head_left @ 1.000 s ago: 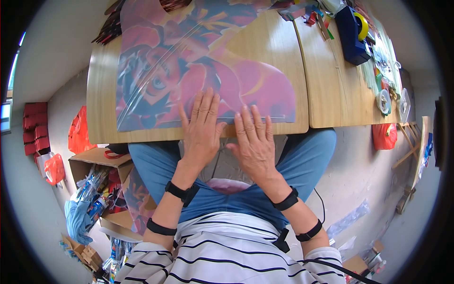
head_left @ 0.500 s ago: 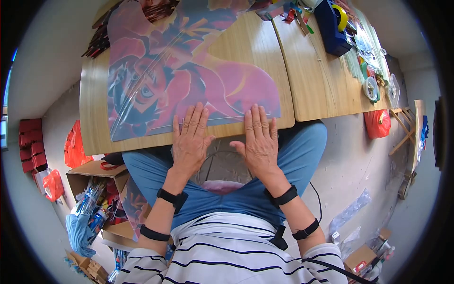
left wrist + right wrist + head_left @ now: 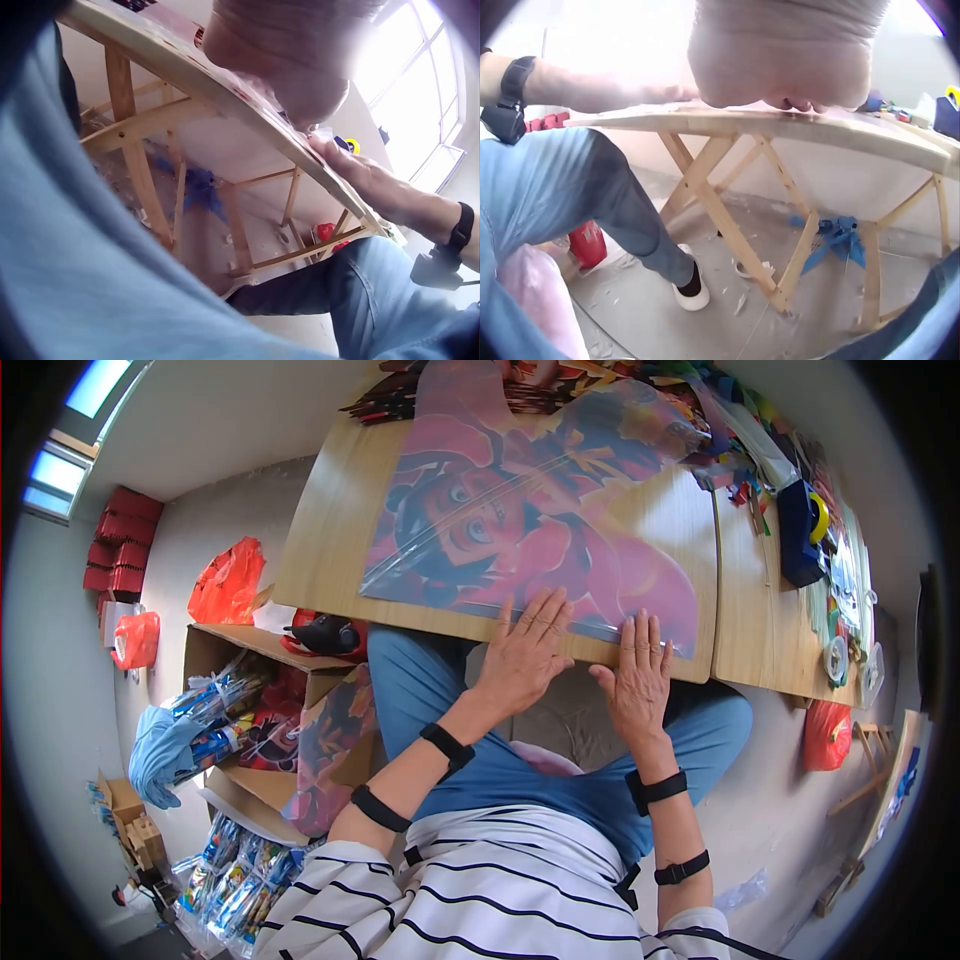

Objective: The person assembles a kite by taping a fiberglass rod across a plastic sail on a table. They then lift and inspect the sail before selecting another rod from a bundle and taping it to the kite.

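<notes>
A large translucent printed sheet [image 3: 560, 530], pink with a cartoon face, lies flat on the wooden table [image 3: 330, 550]. Both hands rest on its near edge, fingers straight and palms down. The left hand [image 3: 523, 655] touches the sheet near the middle of that edge; the right hand [image 3: 640, 680] lies farther right, near the corner. Thin clear strips run diagonally across the print and along the near edge. In the left wrist view the left hand [image 3: 289, 52] is seen from below, over the table edge. The right hand [image 3: 784, 56] fills the top of the right wrist view.
A blue tape dispenser [image 3: 800, 535] with yellow tape stands at the right among ribbons and small plastic boxes. Dark red stacked pieces lie at the table's far left. A cardboard box [image 3: 215, 650] of packaged items stands left of the legs. A second tabletop [image 3: 760, 650] adjoins on the right.
The head view has swung, so the table appears farther right. Compared with a second ago, the hands are farther apart along the sheet's near edge.
</notes>
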`<state>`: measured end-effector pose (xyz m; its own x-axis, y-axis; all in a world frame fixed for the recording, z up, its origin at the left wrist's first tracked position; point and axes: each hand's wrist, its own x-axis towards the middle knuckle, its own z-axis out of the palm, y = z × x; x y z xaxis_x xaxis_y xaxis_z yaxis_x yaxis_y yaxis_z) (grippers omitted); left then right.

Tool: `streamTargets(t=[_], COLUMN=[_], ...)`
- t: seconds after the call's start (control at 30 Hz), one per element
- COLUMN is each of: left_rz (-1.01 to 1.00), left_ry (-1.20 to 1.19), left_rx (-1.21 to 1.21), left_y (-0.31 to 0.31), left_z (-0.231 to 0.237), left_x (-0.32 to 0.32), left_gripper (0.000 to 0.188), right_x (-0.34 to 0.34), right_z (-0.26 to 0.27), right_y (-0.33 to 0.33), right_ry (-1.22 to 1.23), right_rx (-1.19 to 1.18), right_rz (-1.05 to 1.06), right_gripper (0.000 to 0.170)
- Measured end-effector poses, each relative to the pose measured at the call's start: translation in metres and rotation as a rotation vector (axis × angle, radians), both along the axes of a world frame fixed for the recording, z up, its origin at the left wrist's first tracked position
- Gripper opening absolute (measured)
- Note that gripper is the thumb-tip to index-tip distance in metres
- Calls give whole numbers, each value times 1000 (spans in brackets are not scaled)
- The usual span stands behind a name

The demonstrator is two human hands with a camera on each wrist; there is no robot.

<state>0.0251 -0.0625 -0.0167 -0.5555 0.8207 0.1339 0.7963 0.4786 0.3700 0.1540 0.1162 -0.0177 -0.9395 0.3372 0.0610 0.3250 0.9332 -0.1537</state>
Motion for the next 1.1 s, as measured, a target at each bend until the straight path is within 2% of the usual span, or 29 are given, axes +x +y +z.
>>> streamTargets(t=[0.1,0.27,0.37,0.57,0.6,0.7,0.8,0.9,0.93,1.03,1.1], left_rz=[50,26,12,72,67,82,107,81,76,81,99], left_ry=[-30,66,59,5,-2,-62,-73,-132,-132,-125,-104], left_rx=[-61,-238,-276,-281,-263,-276,-219,-183,-177,-164,-163], left_y=[-42,-105,-112,-109,-104,-96,-81,-74,-71,-65,-67], left_z=[-2,10,13,21,21,30,48,49,51,53,48], left_x=[-20,-58,-68,-60,-60,-58,-50,-43,-40,-33,-29], left_gripper=[84,88,90,91,91,96,93,87,84,78,76], right_x=[2,5,7,35,39,46,39,29,23,13,6], right_z=[-5,-9,-8,2,5,27,46,57,70,78,79], right_y=[4,8,12,42,47,95,191,308,330,377,393], right_ry=[-36,-42,-37,-104,-61,196,418,837,889,962,896], right_rx=[14,20,26,122,174,16,-199,-677,-839,-1115,-1124], right_rz=[38,58,71,-86,-126,-220,-605,-911,-1010,-1048,-999], right_gripper=[90,94,95,94,85,64,42,31,30,30,29])
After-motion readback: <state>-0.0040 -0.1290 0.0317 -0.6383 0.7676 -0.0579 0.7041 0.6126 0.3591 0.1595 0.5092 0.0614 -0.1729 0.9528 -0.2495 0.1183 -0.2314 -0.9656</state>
